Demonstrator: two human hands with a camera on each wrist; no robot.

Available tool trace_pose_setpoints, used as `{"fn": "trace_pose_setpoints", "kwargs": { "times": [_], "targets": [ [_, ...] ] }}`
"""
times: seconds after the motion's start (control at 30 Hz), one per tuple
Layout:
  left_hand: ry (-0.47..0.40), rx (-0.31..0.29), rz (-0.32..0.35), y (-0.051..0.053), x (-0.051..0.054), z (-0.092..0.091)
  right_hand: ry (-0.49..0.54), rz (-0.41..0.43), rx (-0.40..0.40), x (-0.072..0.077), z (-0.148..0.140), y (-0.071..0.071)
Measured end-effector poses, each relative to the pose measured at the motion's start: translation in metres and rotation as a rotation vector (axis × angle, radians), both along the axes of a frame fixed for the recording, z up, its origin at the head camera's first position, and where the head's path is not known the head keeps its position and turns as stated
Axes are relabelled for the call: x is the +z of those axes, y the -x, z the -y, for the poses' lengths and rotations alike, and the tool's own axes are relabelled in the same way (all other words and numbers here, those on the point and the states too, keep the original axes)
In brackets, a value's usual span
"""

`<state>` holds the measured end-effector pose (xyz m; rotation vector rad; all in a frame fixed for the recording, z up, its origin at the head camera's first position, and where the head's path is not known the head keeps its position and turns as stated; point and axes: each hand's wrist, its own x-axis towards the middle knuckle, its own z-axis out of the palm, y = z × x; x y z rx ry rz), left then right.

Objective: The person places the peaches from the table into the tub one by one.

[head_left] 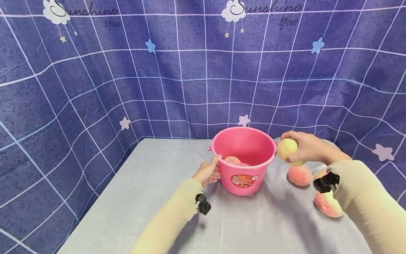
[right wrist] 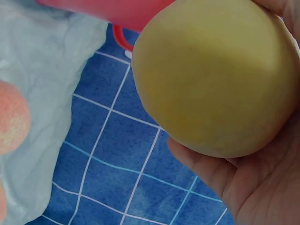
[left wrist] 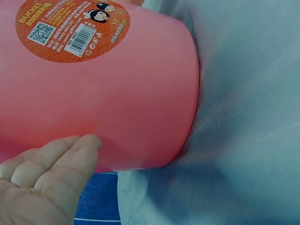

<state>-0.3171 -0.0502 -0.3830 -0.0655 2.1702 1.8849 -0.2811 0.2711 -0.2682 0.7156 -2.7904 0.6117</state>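
A pink plastic bucket [head_left: 226, 173] stands upright on the cloth-covered table. My left hand [head_left: 207, 171] grips its near-left rim, with the thumb over the edge and the fingers against the outer wall. In the left wrist view, those fingers [left wrist: 61, 164] lie along the bucket wall, below its orange label [left wrist: 70, 28]. Just right of the bucket, my right hand [head_left: 309, 146] holds a pale yellow peach [right wrist: 211, 79] above the table, the fingers around it. A pinkish peach [head_left: 232, 160] lies inside the bucket, partly hidden by the rim.
Right of the bucket lie a pink peach [head_left: 300, 175] and a pink-and-cream peach [head_left: 328, 204]. Another peach [head_left: 321, 174] is mostly hidden behind the right wrist camera. A blue grid-patterned curtain [head_left: 190, 88] hangs behind the grey-white table cover [head_left: 152, 183] and at both sides.
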Motion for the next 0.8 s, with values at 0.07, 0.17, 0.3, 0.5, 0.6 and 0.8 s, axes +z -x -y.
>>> {"fn": "trace_pose_setpoints", "kwargs": {
  "times": [0.07,0.17,0.3,0.5,0.6,0.8],
  "targets": [
    [-0.003,-0.009,0.001,0.000,-0.001,0.000,0.001,0.006,-0.001,0.001,0.001,0.000],
    [-0.011,-0.016,0.000,0.000,-0.001,0.000,0.000,0.024,0.000,0.002,0.002,0.000],
    [-0.018,-0.024,-0.007,-0.001,0.000,0.000,0.004,0.037,0.005,0.002,0.002,0.001],
    [-0.010,-0.029,-0.015,-0.001,0.001,0.001,0.006,0.065,0.015,0.005,0.004,0.002],
    [-0.012,-0.033,-0.014,-0.003,0.001,0.001,-0.012,0.075,0.015,0.006,0.006,0.002],
    [-0.019,-0.041,-0.017,-0.003,0.001,0.002,-0.025,0.059,0.025,0.010,0.012,0.001]
  ]
}}
